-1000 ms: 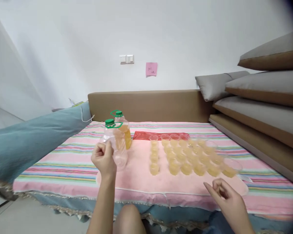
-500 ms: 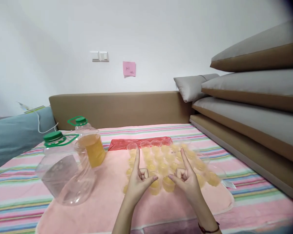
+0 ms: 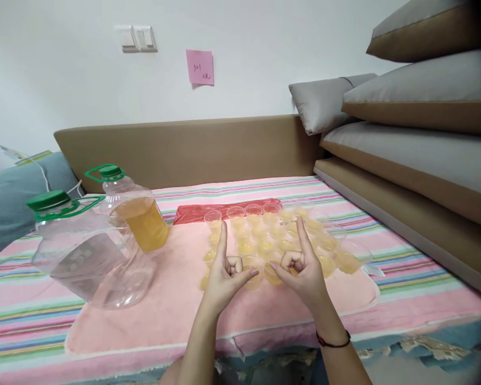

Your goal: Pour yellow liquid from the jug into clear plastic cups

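My left hand (image 3: 227,270) is raised over the front of the pink mat (image 3: 176,299), index finger pointing up and thumb out to the side. My right hand (image 3: 300,264) mirrors it, a dark bracelet (image 3: 333,342) round its wrist. On both, the remaining fingers are curled and nothing is held. Behind them stand rows of clear plastic cups (image 3: 246,246) with yellow liquid, partly covered by the hands. A sheet or bag of clear plastic seems to lie over the right-hand cups, though its outline is hard to make out.
To the left stand a clear jug (image 3: 92,262) with a green cap, apparently empty, and another jug (image 3: 146,222) part full of amber liquid. A red plastic bag (image 3: 196,213) lies behind the cups. Stacked cushions (image 3: 417,128) border the right; a brown backrest (image 3: 176,155) runs along the wall.
The view has tipped downward, so the wall, jugs and cups sit higher and the cloth's front edge shows. Both hands keep the same pose.
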A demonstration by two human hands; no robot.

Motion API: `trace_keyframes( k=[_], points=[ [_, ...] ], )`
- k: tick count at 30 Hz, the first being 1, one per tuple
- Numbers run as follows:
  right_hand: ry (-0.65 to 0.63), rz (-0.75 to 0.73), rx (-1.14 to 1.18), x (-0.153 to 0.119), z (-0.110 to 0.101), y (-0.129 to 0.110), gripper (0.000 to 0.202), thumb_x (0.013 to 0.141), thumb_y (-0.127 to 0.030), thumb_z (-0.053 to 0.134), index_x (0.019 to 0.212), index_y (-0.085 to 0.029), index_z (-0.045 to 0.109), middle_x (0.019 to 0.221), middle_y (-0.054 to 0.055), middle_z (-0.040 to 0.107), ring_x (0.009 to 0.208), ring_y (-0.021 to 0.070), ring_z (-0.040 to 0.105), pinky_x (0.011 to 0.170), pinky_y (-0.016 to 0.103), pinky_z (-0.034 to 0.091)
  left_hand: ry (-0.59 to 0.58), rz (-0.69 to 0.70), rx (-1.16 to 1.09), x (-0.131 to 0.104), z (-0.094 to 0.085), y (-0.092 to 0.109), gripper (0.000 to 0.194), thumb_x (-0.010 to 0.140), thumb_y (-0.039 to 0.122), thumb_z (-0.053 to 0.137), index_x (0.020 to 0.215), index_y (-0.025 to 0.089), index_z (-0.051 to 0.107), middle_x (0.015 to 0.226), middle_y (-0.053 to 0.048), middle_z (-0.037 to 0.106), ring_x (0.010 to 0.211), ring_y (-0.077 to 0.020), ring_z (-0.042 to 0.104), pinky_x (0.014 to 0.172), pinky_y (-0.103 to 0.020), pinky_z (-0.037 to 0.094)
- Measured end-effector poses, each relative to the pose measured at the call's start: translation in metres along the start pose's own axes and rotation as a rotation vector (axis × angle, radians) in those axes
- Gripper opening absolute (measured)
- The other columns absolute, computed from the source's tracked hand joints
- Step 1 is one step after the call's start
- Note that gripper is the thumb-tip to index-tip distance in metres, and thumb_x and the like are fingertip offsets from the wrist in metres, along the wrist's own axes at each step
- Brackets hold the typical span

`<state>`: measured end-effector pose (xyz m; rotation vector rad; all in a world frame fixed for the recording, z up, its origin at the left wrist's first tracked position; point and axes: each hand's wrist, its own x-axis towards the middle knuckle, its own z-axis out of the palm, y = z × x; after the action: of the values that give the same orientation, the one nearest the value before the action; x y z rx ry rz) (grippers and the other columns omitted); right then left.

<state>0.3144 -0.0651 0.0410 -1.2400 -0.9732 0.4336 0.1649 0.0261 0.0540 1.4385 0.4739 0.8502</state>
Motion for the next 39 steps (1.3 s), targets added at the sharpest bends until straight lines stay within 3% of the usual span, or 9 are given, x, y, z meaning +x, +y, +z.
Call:
trace_keyframes(
  k=[8,22,28,31,34,36,39],
  points=[
    [0.007,-0.057,0.000,-0.001,0.003,0.000,0.100,0.075,-0.018,0.067,0.156,-0.024,0.008,0.050,-0.016,0.045,0.045,0.0097,0.041,0.051,0.023,0.041,-0.003,-0.006,0.023,-0.003,0.001,-0.002,0.111,0.070,0.032,0.081,0.155,0.030,0.008,0.051,0.015,0.028,0.045,-0.0050,0.023,0.046,-0.016,0.021],
    [-0.029,-0.039,0.039,0.000,0.004,0.002,0.101,0.076,-0.017,0.066,0.156,-0.024,0.006,0.050,-0.016,0.044,0.045,0.0091,0.040,0.050,0.022,0.040,0.036,0.050,0.006,-0.004,-0.006,-0.005,0.114,0.072,0.030,0.079,0.155,0.030,0.001,0.049,0.016,0.030,0.043,-0.0044,0.023,0.046,-0.015,0.023],
    [-0.008,-0.038,0.031,0.000,0.004,0.001,0.096,0.076,-0.019,0.067,0.155,-0.023,0.013,0.050,-0.016,0.044,0.044,0.0091,0.040,0.049,0.022,0.039,0.023,0.059,0.001,-0.004,-0.007,-0.005,0.109,0.073,0.030,0.079,0.155,0.030,0.007,0.050,0.016,0.028,0.043,-0.0047,0.022,0.046,-0.017,0.022],
    [-0.009,-0.050,0.037,0.000,0.005,0.002,0.086,0.076,-0.020,0.068,0.150,-0.023,0.026,0.049,-0.016,0.044,0.043,0.0086,0.039,0.047,0.022,0.038,0.030,0.076,0.018,-0.004,-0.009,-0.006,0.103,0.073,0.031,0.078,0.154,0.028,0.015,0.049,0.016,0.028,0.043,-0.0050,0.022,0.046,-0.017,0.022],
    [0.064,-0.109,0.033,-0.001,0.004,0.005,0.059,0.075,-0.023,0.071,0.129,-0.023,0.047,0.049,-0.015,0.044,0.042,0.0080,0.039,0.046,0.021,0.035,0.108,0.116,0.054,-0.004,-0.014,-0.007,0.081,0.074,0.035,0.077,0.144,0.025,0.036,0.048,0.016,0.031,0.042,-0.0051,0.024,0.047,-0.017,0.021],
    [0.152,-0.161,0.032,-0.002,0.003,0.009,0.039,0.076,-0.027,0.073,0.108,-0.024,0.051,0.049,-0.014,0.043,0.042,0.0074,0.039,0.045,0.020,0.034,0.242,0.184,0.094,-0.006,-0.019,-0.008,0.056,0.075,0.038,0.076,0.122,0.022,0.051,0.047,0.015,0.032,0.041,-0.0052,0.026,0.046,-0.017,0.022],
    [0.265,-0.209,0.012,-0.004,0.001,0.014,0.026,0.078,-0.032,0.072,0.084,-0.024,0.048,0.053,-0.012,0.044,0.041,0.0057,0.037,0.043,0.019,0.031,0.504,0.320,0.165,-0.012,-0.030,-0.006,0.029,0.080,0.040,0.070,0.089,0.022,0.049,0.047,0.014,0.031,0.040,-0.0055,0.027,0.045,-0.018,0.022]
  ],
)
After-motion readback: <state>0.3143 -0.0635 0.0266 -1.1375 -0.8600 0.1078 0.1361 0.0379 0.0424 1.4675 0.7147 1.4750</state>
